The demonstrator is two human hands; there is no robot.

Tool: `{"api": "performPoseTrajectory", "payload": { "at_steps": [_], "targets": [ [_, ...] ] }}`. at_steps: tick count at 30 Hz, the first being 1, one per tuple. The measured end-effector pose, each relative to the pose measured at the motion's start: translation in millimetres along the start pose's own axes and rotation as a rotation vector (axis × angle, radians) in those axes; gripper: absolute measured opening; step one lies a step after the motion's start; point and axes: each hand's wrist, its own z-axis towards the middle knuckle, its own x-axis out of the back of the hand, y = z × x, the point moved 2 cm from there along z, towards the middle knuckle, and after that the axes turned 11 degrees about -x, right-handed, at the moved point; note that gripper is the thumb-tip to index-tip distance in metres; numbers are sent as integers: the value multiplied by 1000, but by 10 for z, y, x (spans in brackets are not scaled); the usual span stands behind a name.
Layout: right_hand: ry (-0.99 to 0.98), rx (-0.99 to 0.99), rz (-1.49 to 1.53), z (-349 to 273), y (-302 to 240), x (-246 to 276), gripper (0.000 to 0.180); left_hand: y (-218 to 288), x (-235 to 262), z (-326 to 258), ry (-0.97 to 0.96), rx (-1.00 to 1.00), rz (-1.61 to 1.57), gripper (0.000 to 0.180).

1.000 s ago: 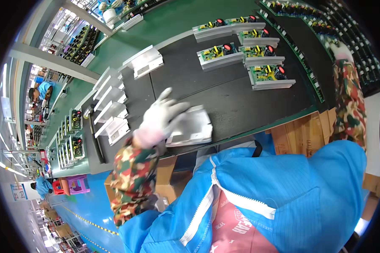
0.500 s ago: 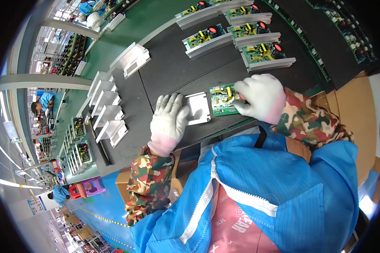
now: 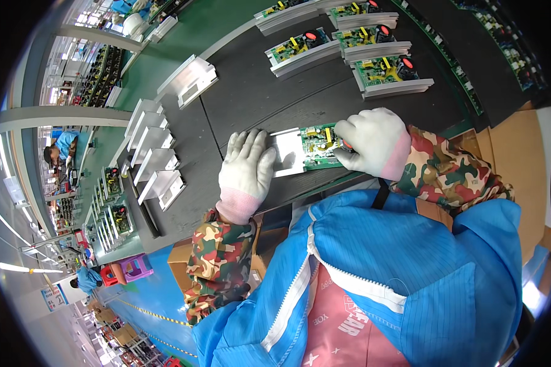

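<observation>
Right hand grips the green circuit board; left hand rests flat, released, on the metal bracket.

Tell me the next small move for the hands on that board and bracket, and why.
Probably slide the green circuit board further left onto the white metal bracket: the right hand grips the board's right end, it only partly overlaps the bracket, and the left hand lies flat beside the bracket, steadying it.

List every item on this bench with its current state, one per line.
left hand: gloved, flat on the metal plate's left end
right hand: gloved, gripping the green circuit board
green circuit board: lying on the plate
metal plate: flat on the black mat
finished boards: mounted on brackets, set in rows
empty metal brackets: lined up, without boards
</observation>
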Motion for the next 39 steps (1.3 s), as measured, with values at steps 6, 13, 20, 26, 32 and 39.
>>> {"api": "performPoseTrajectory", "payload": {
  "at_steps": [6, 13, 20, 26, 32, 39],
  "targets": [
    [-32, 27, 23, 39, 14, 33, 30, 9, 25, 9, -38, -3, 1, 42],
    [-2, 79, 70, 30, 16, -17, 29, 23, 32, -1, -28, -19, 12, 42],
    [73, 50, 76, 65, -253, -235, 27, 60, 56, 38, 25, -25, -66, 48],
    [1, 54, 305, 196, -252, -176, 42, -98, 162, -107, 105, 113, -271, 46],
    [175, 165, 232, 20, -131, -454, 71, -503, -78, -348, 239, 135, -791, 49],
    [14, 127, 496, 75, -47, -511, 72, -334, -263, -347, 365, 390, -1232, 74]
  ]
}}
